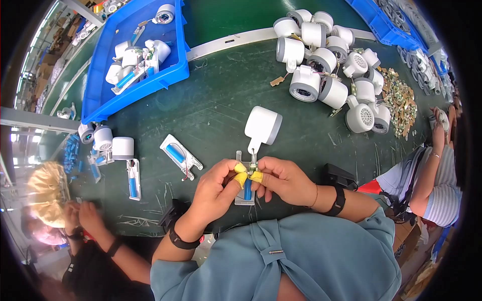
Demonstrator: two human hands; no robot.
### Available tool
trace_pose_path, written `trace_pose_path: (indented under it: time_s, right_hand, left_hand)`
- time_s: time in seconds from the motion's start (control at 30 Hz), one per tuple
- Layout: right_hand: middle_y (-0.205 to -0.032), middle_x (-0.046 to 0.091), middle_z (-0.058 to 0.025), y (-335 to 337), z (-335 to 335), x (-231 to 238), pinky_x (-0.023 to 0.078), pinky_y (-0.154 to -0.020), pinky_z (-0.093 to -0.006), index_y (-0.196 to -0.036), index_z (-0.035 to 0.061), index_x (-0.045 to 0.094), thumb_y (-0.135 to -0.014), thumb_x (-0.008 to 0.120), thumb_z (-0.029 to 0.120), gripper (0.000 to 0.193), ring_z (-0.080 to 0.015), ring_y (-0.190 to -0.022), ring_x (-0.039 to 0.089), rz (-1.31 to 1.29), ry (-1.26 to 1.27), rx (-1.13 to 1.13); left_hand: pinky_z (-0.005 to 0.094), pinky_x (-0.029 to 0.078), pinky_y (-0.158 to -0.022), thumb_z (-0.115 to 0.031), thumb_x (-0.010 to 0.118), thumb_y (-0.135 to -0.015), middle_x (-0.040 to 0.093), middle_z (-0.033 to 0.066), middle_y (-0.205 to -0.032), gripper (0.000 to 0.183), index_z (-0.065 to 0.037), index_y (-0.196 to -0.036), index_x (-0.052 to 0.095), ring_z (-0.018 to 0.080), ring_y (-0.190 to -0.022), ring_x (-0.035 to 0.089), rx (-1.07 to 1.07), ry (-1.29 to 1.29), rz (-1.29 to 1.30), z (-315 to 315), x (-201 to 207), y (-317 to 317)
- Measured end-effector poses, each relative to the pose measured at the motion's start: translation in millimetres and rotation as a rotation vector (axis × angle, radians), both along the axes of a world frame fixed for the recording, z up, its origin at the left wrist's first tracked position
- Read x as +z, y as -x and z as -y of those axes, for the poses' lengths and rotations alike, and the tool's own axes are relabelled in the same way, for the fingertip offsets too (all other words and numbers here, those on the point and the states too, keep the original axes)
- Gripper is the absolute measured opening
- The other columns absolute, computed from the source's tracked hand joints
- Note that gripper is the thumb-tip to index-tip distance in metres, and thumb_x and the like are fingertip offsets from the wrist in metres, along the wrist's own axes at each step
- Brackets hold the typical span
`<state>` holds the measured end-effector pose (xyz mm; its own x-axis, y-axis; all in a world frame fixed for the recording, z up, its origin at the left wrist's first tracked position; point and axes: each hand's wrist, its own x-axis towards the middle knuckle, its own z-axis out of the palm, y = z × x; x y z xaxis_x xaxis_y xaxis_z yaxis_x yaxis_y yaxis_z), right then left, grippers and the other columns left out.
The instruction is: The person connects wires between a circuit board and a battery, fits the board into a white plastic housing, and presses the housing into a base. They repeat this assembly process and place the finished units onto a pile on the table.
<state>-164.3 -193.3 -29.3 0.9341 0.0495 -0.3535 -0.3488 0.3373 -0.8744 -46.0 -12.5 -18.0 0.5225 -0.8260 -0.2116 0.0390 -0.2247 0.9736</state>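
Both hands meet at a small circuit board [253,166] over a green worktable [216,115].
The right hand [285,181] clamps the board between thumb and forefinger; the left hand [217,186] has its yellow-covered thumb and finger together just beside it, anything pinched there hidden. Under the fingers lies a handle shell [245,202] with a blue cylindrical battery [247,190]; just beyond, a white fan housing [261,124].

A blue bin [173,75] stands at upper left. Small green-and-tan pieces [399,105] lie heaped beside clustered white housings [334,91]
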Motion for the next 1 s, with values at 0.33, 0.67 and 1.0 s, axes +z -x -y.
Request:
trace_pose_path:
  time_s: [0.33,0.67,1.0]
  right_hand:
    - [-0.090,0.066,-0.0054,1.3,-10.1,3.3,0.054,-0.060,-0.0224,-0.107,-0.0003,0.057,-0.102,0.049,0.008,0.013,-0.0091,-0.076,0.064,0.021,0.090,-0.092]
    - [-0.083,0.067,-0.0063,-0.6,-25.0,1.1,0.053,-0.051,-0.0230,-0.099,-0.0009,0.054,-0.098,0.049,0.005,0.007,-0.0089,-0.066,0.064,0.149,0.476,-0.212]
    - [-0.079,0.066,-0.0063,-0.3,-27.4,-5.2,0.053,-0.051,-0.0248,-0.096,-0.0013,0.053,-0.097,0.047,0.001,0.007,-0.0102,-0.062,0.064,0.213,0.575,-0.276]
  left_hand:
    - [0.0257,0.051,-0.079,0.003,0.054,-0.096,0.056,0.0084,-0.110,0.019,0.000,-0.115,0.053,0.0119,-0.091,0.059,0.010,0.111,0.014,2.2,-9.2,5.6]
    - [0.0270,0.056,-0.076,0.007,0.054,-0.095,0.062,0.0106,-0.112,0.022,0.003,-0.114,0.063,0.0127,-0.089,0.064,0.220,0.133,-0.184,6.8,-4.8,13.1]
    - [0.0275,0.053,-0.081,0.013,0.052,-0.091,0.059,0.0112,-0.117,0.030,0.001,-0.115,0.065,0.0161,-0.097,0.062,0.119,0.240,-0.189,2.8,-12.9,7.3]
